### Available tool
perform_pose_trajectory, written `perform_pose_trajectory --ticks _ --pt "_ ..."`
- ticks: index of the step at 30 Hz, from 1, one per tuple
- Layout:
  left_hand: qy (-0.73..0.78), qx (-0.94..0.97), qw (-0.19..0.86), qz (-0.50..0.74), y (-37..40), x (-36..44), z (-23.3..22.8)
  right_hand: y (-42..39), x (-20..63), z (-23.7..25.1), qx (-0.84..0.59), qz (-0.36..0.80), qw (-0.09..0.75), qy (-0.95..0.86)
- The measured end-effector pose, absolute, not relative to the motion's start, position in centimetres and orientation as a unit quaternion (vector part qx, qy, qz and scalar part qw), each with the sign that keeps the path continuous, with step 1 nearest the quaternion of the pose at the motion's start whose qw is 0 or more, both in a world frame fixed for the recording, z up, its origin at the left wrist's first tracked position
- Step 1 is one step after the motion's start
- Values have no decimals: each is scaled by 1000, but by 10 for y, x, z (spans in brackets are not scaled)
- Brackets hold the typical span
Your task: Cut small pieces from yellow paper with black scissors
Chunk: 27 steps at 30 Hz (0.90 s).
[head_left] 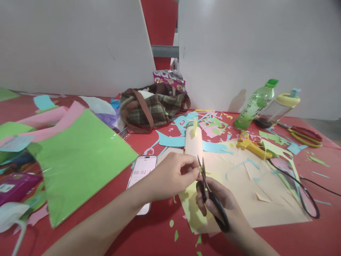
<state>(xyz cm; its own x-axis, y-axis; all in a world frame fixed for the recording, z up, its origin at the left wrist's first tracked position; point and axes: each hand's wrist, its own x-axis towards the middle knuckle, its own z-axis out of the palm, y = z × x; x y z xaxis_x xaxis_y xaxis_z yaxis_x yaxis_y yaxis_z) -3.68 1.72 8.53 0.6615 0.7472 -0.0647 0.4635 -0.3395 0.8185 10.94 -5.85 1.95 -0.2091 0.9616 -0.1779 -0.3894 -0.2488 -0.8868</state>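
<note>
- Red covers the whole surface [149,234], littered with paper scraps, and white boards [239,53] stand along its far edge at twelve o'clock.
- At six o'clock the left hand [170,176] pinches a small yellow paper piece [198,171] between thumb and fingertips; its grip is closed tight on the paper's edge.
- Just to the right, the right hand [223,204] has its fingers through the loops of black scissors [210,195], grip closed on the handles, blades parted a little and pointing up at the paper.
- That paper looks feather-light and floppy, easy to crease or tear; I judge it best held close to the cut line, as it is, so it stays taut.
- A cream sheet [266,192] lies under the hands, with a phone [142,174] at nine o'clock showing a timer.
- Beyond, toward twelve, stands a paper tube [193,142]; a plaid bag [151,110] sits at eleven.
- Green sheets [80,156] lie at nine o'clock, a green bottle [254,105] and yellow glue gun [252,145] at two.
</note>
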Motion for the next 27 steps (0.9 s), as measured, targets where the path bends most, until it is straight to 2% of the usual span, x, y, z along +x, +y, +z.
perform_pose_trajectory --ticks 27 --pt "387 837 369 118 19 -46 99 -57 105 17 -411 697 497 -313"
